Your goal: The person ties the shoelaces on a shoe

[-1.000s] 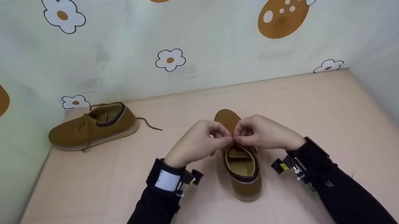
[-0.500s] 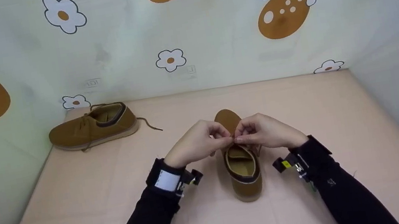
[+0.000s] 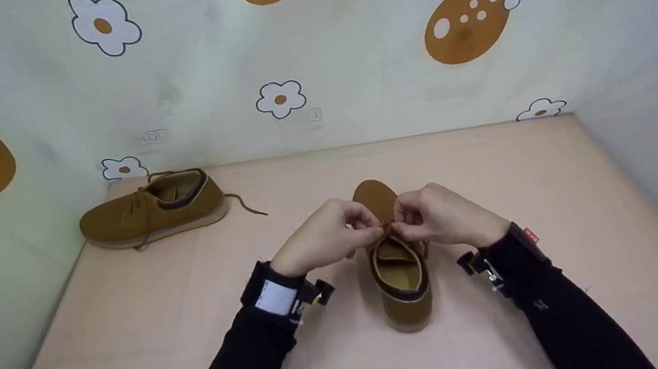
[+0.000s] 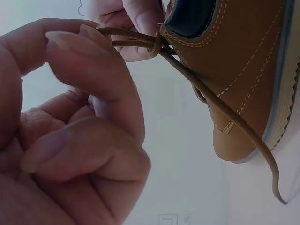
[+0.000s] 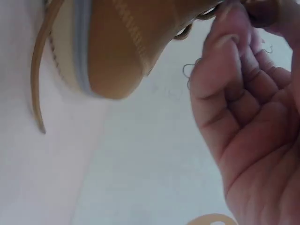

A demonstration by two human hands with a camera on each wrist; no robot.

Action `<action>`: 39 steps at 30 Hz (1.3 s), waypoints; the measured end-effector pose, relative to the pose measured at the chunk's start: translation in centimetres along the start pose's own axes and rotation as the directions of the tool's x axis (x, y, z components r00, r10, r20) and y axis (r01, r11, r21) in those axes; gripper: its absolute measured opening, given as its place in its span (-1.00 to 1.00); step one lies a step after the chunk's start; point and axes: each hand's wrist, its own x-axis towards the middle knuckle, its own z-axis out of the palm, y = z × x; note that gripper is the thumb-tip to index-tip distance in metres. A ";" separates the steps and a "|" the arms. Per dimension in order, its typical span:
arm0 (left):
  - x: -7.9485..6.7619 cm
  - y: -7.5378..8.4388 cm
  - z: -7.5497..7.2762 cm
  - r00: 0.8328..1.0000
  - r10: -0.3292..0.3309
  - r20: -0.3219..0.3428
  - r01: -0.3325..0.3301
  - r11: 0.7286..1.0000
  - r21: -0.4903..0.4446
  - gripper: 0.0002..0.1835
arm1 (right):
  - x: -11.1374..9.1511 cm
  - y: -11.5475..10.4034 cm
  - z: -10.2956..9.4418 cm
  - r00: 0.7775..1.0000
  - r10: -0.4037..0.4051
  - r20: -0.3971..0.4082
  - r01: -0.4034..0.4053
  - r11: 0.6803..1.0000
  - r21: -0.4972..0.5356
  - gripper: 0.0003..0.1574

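Note:
A brown lace-up shoe (image 3: 409,314) stands on the table with its toe pointing away from me. Over its tongue, my left hand (image 3: 329,232) pinches a loop of the brown shoelace (image 4: 126,34) between thumb and forefinger. The loop is drawn out sideways from a knot (image 4: 154,46) at the top of the lacing. On the other side, my right hand (image 3: 446,215) pinches the lace with thumb and index finger; its fingertips partly hide that part. One loose lace end (image 4: 243,129) hangs down the shoe's side, and another lace end (image 5: 35,89) hangs in the right wrist view.
A matching brown shoe (image 3: 157,213) sits at the back left, toe to the left, its laces loose. Pale cloth walls (image 3: 202,65) printed with rabbits and flowers enclose the pinkish table (image 3: 485,158) at the back and sides.
My right hand has drawn a little to the right, away from the left hand, and its wrist has turned. The fingertips now stand apart, showing the knot. The left hand stays nearly still.

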 end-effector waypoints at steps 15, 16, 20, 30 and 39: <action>0.2 -0.2 0.0 0.999 0.033 -0.037 -0.029 0.994 0.104 -0.79 | 0.5 -0.1 1.1 0.973 -0.114 -0.203 0.064 0.969 -0.237 -0.79; 0.2 -0.3 -0.1 0.995 0.043 -0.088 -0.032 0.991 0.130 -0.77 | 0.5 -0.1 1.2 0.972 -0.117 -0.204 0.068 0.970 -0.233 -0.80; 0.6 -1.1 -0.4 0.967 0.041 -0.253 0.004 0.985 0.174 -0.77 | 0.5 0.2 1.2 0.962 -0.175 -0.209 0.120 0.961 -0.250 -0.82; 1.6 -2.7 0.5 0.998 -0.023 -0.064 0.018 0.996 -0.085 -0.82 | 0.4 0.9 1.3 0.928 -0.284 -0.241 0.207 0.931 -0.299 -0.93; 1.8 -3.3 0.5 0.995 -0.097 -0.001 0.094 0.964 -0.249 -0.83 | 0.5 1.0 1.5 0.911 -0.321 -0.260 0.244 0.926 -0.289 -0.89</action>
